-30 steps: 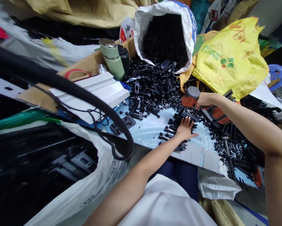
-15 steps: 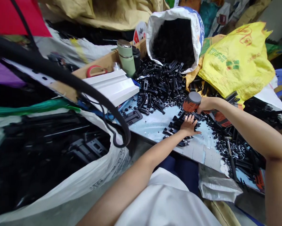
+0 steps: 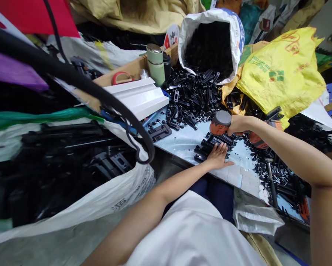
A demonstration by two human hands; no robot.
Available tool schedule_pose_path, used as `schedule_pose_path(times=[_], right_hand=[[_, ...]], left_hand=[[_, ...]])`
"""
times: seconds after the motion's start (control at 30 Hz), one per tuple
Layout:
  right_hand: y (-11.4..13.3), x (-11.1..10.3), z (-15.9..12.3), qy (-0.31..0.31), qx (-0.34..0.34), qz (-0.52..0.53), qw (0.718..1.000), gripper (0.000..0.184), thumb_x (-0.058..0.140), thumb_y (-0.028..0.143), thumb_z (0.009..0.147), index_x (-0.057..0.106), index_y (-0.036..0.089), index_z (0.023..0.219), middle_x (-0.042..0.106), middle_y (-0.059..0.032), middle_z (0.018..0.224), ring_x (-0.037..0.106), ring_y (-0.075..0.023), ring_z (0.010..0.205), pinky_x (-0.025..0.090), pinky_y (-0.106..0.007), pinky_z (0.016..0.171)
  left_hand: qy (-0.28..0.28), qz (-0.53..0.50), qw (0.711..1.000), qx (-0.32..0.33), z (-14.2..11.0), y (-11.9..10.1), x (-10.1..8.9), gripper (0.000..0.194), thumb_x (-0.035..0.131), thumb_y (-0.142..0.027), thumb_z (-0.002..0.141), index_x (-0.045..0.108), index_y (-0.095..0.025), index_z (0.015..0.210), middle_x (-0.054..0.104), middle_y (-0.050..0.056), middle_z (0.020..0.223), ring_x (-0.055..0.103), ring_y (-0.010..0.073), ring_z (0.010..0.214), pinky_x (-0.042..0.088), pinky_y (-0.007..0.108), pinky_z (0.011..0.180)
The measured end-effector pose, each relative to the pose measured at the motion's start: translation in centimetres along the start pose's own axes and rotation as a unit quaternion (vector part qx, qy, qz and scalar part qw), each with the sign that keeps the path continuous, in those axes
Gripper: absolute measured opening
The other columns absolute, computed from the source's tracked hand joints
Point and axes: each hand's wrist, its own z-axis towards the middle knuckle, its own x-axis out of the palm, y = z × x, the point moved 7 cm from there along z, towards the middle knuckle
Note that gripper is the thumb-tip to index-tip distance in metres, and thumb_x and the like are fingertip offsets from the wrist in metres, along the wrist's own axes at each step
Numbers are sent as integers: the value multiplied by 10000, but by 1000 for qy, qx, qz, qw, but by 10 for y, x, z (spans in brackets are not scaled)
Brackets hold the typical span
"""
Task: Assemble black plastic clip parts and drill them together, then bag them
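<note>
My left hand (image 3: pixel 218 157) lies with its fingers spread over a row of black plastic parts (image 3: pixel 203 150) near the table's front edge. My right hand (image 3: pixel 236 125) is wrapped round the handle of an orange and dark grey cordless drill (image 3: pixel 220 122). The drill's head is above the far side of the row, just beyond my left fingertips. Its tip is hidden from this angle, so I cannot tell whether it touches a part.
A heap of black parts (image 3: pixel 193 90) spills from a white sack (image 3: pixel 184 44) at the back. Screws and a hammer-like tool (image 3: pixel 272 184) lie at the right. A green flask (image 3: pixel 156 68) stands behind a white channel piece (image 3: pixel 139 98). A black cable (image 3: pixel 105 92) hangs across the left.
My left hand has slid left and toward me over the row of parts. The drill in my right hand has shifted left too. The camera view has turned slightly.
</note>
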Motion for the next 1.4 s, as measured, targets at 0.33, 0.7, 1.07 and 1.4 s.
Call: schedule_pose_path(times=[0.33, 0.7, 1.07, 1.4], right_hand=[[21, 3, -25, -44, -37, -48, 997, 208, 636, 253, 603, 686, 137, 769, 630, -46, 641, 598, -192, 672, 426, -256, 565], [56, 8, -45, -66, -50, -147, 986, 283, 613, 277, 620, 688, 145, 858, 669, -106, 787, 622, -229, 723, 402, -261, 526], [83, 13, -45, -37, -86, -121, 988, 277, 614, 229, 605, 707, 115, 840, 675, -123, 764, 626, -227, 706, 421, -272, 549], [76, 18, -42, -24, -83, -106, 991, 275, 615, 197, 591, 704, 92, 830, 667, -111, 732, 618, -210, 685, 422, -251, 546]], left_hand=[[-30, 28, 999, 4, 1, -3, -8, 863, 242, -695, 807, 264, -46, 1374, 269, 180, 1454, 186, 265, 1369, 111, 449, 1121], [-42, 15, 999, -1, -3, -4, -12, 869, 236, -705, 802, 271, -49, 1371, 331, 175, 1428, 267, 266, 1338, 221, 384, 1085], [-59, 17, 998, 2, -5, -4, -16, 851, 208, -719, 797, 308, -71, 1339, 357, 173, 1414, 310, 265, 1317, 262, 379, 1052], [-19, -19, 1000, -7, -7, -4, -12, 810, 315, -680, 808, 285, -77, 1348, 379, 181, 1397, 288, 268, 1329, 248, 391, 1068]])
